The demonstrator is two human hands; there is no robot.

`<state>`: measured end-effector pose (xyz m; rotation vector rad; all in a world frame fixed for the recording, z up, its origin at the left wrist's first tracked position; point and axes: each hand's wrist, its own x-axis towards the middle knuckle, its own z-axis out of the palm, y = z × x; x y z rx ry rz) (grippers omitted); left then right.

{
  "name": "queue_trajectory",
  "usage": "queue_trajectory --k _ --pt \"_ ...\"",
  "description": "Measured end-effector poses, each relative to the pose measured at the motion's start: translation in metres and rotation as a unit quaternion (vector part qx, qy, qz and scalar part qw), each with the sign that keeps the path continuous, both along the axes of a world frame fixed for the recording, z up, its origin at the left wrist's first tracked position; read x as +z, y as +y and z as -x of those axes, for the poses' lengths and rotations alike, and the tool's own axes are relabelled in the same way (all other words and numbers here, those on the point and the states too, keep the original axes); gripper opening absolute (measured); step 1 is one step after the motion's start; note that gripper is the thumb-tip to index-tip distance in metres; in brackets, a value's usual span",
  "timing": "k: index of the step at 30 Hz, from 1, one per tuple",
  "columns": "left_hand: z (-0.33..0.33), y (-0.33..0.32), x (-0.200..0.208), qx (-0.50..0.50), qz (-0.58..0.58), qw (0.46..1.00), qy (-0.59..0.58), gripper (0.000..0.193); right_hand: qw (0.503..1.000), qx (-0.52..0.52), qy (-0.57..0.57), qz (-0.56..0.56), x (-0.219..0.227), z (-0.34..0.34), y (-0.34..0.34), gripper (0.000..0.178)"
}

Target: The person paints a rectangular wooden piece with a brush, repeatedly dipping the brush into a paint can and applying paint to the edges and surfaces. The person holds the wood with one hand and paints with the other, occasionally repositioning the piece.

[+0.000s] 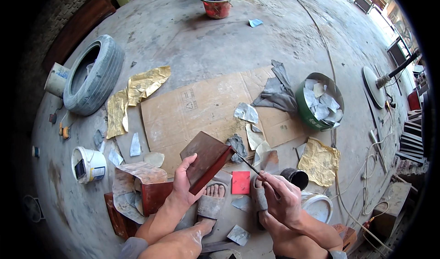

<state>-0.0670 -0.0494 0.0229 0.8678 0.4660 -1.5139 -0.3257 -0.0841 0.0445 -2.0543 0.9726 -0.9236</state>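
My left hand (183,183) grips a dark reddish-brown wooden block (204,158) by its near left side, thumb on the top face. The block is tilted, with a brighter red side facing right. In my right hand (283,199) is a thin dark brush (246,162), pinched between the fingers. Its tip meets the block's far right corner. Beside the right hand stands a small black cup (295,179), partly hidden. A flat red square (240,182) lies on the floor between my sandals (211,207).
Flattened cardboard (192,107) lies ahead, with sandpaper scraps and a grey cloth (277,94). A green tub (302,101) of paper pieces stands right; a white bucket (89,167) and a tyre (107,71) stand left. A red bucket (217,9) is far ahead. Cables (339,181) cross the right side.
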Motion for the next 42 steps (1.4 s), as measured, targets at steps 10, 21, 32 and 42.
queue_trajectory --k 10,21,32,42 --pt "-0.001 0.001 -0.003 0.005 0.004 1.000 0.002 0.025 0.999 0.032 0.001 0.045 -0.002 -0.002 0.001 0.042" --pt "0.000 0.000 -0.003 -0.004 0.019 1.000 0.004 0.026 1.000 0.007 0.000 0.018 -0.004 0.000 0.000 0.048" --pt "-0.013 0.011 -0.025 -0.081 0.079 0.993 -0.022 0.035 0.999 0.036 -0.006 0.032 0.002 -0.005 -0.001 0.044" --pt "0.004 -0.005 0.010 -0.010 0.014 1.000 -0.023 0.019 0.997 0.069 -0.005 0.019 0.001 -0.006 0.003 0.045"
